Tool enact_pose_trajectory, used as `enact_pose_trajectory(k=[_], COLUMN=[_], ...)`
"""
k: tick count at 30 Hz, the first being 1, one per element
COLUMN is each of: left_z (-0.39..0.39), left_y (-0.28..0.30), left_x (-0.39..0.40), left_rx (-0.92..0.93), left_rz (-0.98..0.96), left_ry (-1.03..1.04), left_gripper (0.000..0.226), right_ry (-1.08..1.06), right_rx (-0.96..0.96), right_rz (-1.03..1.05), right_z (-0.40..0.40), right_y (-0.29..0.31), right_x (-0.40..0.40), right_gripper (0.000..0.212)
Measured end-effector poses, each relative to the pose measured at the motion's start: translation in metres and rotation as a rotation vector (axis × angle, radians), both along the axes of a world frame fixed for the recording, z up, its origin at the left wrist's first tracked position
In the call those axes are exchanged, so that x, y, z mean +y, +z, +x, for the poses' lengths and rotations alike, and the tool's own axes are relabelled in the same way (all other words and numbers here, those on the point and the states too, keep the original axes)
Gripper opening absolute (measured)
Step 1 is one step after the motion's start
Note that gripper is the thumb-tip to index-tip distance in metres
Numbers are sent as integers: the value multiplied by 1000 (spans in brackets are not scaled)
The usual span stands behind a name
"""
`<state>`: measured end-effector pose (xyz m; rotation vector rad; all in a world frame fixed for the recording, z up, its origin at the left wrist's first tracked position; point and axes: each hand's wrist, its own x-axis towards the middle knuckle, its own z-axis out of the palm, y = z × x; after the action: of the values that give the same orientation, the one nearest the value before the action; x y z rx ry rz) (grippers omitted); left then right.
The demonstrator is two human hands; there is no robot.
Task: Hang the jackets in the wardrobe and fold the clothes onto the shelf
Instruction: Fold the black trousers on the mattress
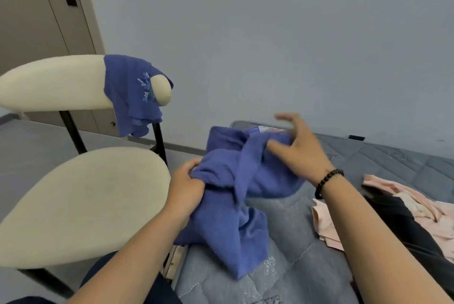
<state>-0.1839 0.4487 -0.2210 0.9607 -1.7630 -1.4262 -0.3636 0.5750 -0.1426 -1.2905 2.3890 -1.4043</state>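
A crumpled blue garment [233, 195] lies bunched on the corner of the grey quilted bed [307, 242]. My left hand [186, 185] grips its left edge, fingers curled into the cloth. My right hand [297, 146], with a dark bead bracelet on the wrist, hovers over the garment's far end with fingers spread, the thumb touching the fabric. A second blue garment [132, 95] with pale embroidery hangs over the backrest of the cream chair [81, 205]. A pink garment [405, 208] and a black garment [398, 225] lie on the bed at the right.
The cream chair stands close to the bed's left side, its black legs on the grey floor. A beige door [36, 33] with a black handle is at the upper left. A plain grey wall runs behind the bed.
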Motion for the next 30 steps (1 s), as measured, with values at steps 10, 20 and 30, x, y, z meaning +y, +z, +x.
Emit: enact_pose_trajectory(k=[10, 20, 30], left_z=[-65, -77, -96], left_y=[63, 51, 23], left_x=[-17, -28, 27], left_rx=[210, 195, 46], left_rz=[100, 263, 360], left_ry=[-267, -242, -370], left_gripper=[38, 34, 28], right_ry=[60, -554, -655], right_rx=[-598, -388, -293], right_rz=[-119, -648, 415], right_z=[-19, -157, -137], right_y=[-59, 47, -116], right_x=[-63, -57, 82], right_gripper=[15, 7, 57])
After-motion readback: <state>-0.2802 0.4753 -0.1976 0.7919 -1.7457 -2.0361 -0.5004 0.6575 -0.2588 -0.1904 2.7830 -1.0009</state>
